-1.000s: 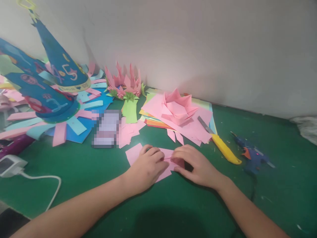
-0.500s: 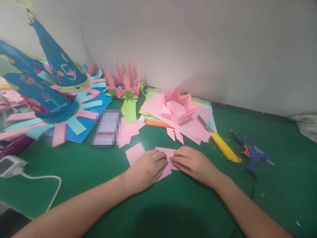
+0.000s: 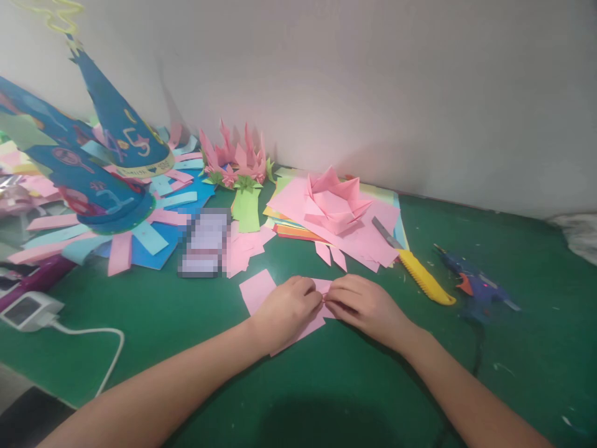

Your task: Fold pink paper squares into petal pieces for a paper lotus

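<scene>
Above several pale pink paper pieces (image 3: 259, 290) on the green table, my left hand (image 3: 290, 312) and my right hand (image 3: 366, 303) almost meet, fingertips facing each other. Both are closed in a pinch on a small piece of pink paper (image 3: 323, 298), most of it hidden by the fingers. More pink paper (image 3: 321, 285) shows just behind the fingertips. Part of the pink pieces lies under my left hand. Beyond my hands, a folded pink paper flower (image 3: 336, 202) sits on a stack of coloured paper (image 3: 298, 231).
A yellow utility knife (image 3: 426, 278) and a blue glue gun (image 3: 478, 283) lie to the right. At the left are blue paper cone hats (image 3: 125, 140), a blurred-out phone (image 3: 205, 242) and a white charger (image 3: 30, 311) with its cable. A pink paper crown (image 3: 237, 158) stands near the wall.
My left hand has moved slightly right, so its fingertips now nearly touch those of my right hand. The view has shifted a little, with the left-side objects appearing further right.
</scene>
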Available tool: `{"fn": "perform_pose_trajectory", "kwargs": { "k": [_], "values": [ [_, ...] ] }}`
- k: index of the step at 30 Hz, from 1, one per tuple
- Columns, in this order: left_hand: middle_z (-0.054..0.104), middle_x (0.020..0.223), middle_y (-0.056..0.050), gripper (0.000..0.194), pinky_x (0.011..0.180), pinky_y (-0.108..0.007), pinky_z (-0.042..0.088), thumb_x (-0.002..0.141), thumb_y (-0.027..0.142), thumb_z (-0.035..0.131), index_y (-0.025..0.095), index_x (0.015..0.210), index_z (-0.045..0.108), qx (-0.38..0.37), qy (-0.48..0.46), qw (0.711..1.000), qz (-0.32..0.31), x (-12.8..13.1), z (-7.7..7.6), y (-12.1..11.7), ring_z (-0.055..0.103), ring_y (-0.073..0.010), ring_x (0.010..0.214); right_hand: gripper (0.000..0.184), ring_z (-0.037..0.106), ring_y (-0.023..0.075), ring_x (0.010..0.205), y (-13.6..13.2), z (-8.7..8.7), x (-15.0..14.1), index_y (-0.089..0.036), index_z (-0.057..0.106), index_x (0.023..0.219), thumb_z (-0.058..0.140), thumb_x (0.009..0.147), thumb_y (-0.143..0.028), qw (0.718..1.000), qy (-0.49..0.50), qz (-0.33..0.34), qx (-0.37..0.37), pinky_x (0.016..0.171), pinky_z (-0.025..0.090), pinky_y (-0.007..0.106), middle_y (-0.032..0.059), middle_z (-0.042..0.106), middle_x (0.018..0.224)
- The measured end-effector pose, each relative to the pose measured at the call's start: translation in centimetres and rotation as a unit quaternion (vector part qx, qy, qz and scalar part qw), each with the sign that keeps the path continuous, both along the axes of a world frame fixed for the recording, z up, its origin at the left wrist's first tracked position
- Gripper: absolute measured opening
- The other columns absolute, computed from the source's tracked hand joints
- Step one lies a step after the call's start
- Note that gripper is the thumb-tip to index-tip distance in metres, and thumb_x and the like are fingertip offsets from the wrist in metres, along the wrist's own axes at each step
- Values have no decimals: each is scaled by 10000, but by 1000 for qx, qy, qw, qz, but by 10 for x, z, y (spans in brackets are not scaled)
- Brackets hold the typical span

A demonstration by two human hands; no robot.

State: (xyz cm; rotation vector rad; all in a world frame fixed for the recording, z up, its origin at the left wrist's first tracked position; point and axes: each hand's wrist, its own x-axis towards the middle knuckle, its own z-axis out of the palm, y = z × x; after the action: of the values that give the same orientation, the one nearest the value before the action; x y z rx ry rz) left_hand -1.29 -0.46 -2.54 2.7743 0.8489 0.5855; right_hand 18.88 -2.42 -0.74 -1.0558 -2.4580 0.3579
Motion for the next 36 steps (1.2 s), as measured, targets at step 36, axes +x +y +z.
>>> {"fn": "perform_pose_trajectory", "kwargs": {
  "k": [36],
  "values": [
    [542, 761, -38, 233, 689, -307, 410, 907, 201, 495, 163, 767, 679, -122, -68, 987, 86, 3, 12, 6, 451, -164, 729, 146, 557, 150, 656, 1, 17, -18, -205, 599, 722, 514, 829, -152, 976, 48, -145, -155, 580, 431, 262, 10, 597, 698]
  ]
}}
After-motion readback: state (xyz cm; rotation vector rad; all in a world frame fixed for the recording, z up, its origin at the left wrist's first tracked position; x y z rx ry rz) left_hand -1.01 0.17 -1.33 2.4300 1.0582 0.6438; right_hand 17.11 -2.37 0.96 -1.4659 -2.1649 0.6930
